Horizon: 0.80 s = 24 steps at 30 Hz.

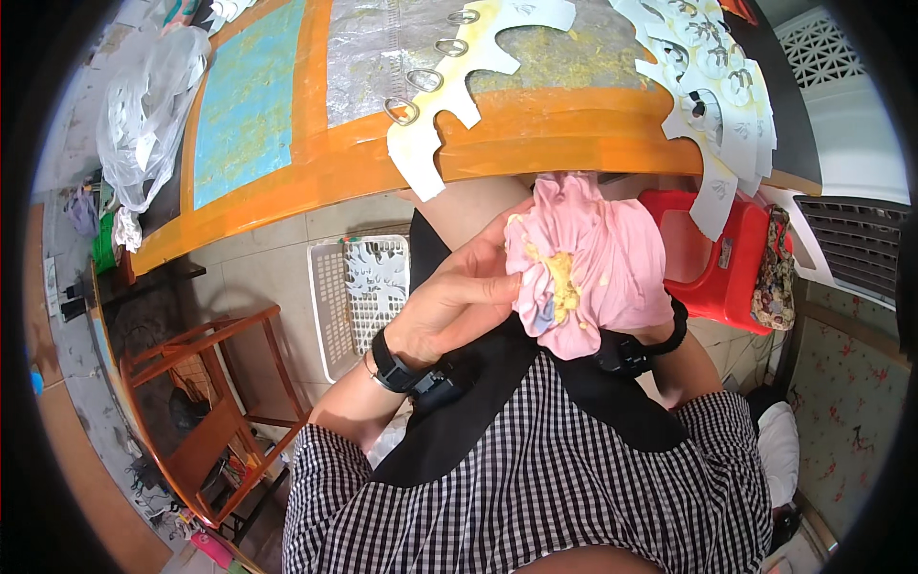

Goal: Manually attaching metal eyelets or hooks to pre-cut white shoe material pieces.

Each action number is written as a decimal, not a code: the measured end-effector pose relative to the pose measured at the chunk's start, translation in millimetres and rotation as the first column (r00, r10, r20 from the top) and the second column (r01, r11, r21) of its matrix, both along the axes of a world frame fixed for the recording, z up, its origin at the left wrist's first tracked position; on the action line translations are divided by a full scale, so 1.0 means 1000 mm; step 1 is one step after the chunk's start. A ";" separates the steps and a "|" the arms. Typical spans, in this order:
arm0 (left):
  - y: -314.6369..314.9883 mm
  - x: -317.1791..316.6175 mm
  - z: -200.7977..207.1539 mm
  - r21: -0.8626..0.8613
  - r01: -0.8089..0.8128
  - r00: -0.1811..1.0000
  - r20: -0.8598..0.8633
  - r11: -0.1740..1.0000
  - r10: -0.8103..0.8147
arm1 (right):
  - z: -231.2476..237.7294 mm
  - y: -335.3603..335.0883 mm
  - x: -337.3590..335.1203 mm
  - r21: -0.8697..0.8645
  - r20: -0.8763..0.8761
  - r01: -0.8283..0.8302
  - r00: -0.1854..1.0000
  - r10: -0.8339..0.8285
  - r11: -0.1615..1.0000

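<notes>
Nearest us are our black-and-white checked shirt (497, 469) and the black cloth (445, 435) over our lap. Just beyond, in front of our body and below the worktop's near edge, we have a bunched pink cloth (617, 258). Our left hand (464, 292) grips its left edge, thumb on top and fingers underneath; a black wristband (389, 365) sits behind it. Our right hand is covered by the cloth, with only its wrist (660, 333) showing, so we cannot tell how it is closed. The cloth is gathered nearly as broad as it is long, so its long axis is hard to name; most folds run away from us, toward the worktop. A crumbly yellow patch (564, 282) faces up on its left half, with a bluish-grey spot beside it.

Farther out, on the left, stand a wooden chair (196, 457) and a white plastic basket (332, 287) holding white cut-outs (375, 273). On the right, a red plastic stool (736, 277) bears a small label, too small to read.

The orange-taped worktop (316, 170) carries a white scalloped piece (483, 57) with grey metal rings (423, 79) along it, and more scalloped pieces (746, 124) overlapping at right, their dark marks unreadable.
</notes>
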<state>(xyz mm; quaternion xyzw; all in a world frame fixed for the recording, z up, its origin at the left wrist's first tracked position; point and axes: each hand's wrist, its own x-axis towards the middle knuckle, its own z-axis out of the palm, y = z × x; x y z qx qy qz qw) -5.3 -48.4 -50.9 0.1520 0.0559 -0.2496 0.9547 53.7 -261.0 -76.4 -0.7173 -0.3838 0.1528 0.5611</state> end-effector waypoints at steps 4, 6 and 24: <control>0.004 -0.003 -0.012 0.025 0.035 0.999 0.040 0.999 -0.036 | 0.003 0.003 -0.003 0.196 -0.461 0.027 0.885 0.068 0.980; 0.004 -0.003 -0.013 0.035 0.041 0.998 0.048 0.999 -0.043 | -0.004 0.004 -0.005 0.278 -0.715 0.094 0.685 0.141 0.956; 0.044 -0.023 -0.014 0.172 -0.129 0.965 0.247 0.977 0.084 | 0.004 0.041 0.005 0.701 -0.656 0.462 0.119 0.746 0.543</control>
